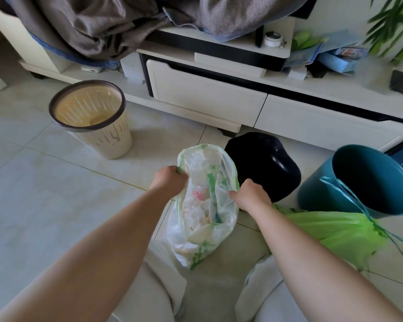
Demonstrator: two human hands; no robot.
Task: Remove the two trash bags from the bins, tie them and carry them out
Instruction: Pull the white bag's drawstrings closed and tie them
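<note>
left hand [170, 180], right hand [251, 194] gripping white trash bag [203, 219] rim

Head-worn view, forward-down, close in

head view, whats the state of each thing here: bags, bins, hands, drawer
white bag: mouth open, untied, trash inside
green bag: on the floor, out of its bin
cream bin: upright, no bag in it
blue bin: no bag showing
left hand: grips the white bag's rim
right hand: grips the opposite rim
drawer: closed
</note>
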